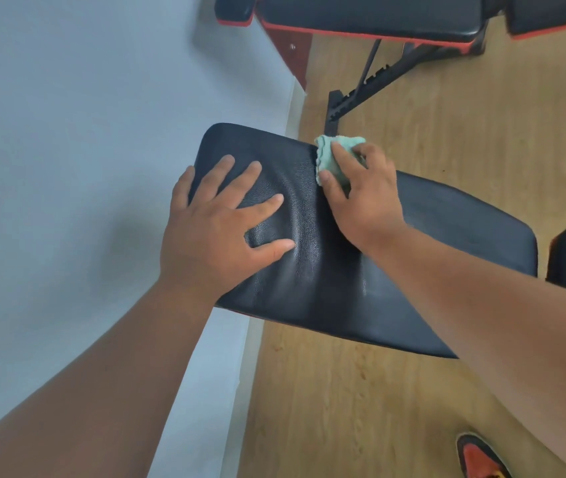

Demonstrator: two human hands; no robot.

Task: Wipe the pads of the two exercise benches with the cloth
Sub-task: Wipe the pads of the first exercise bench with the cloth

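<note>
Pressing my left hand point(221, 220) flat, fingers spread, on the black pad point(312, 243), my right hand point(361, 191) grips the green cloth point(335, 153) at its far edge.

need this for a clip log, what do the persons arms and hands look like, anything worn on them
Both arms are bare from the picture's edge to the wrist: no sleeves in view. The left hand and the right hand wear no gloves, and no rings, watch or bands show on the fingers or wrists. Fingernails are short and unpainted. A red and black shoe shows at the lower right.
</note>
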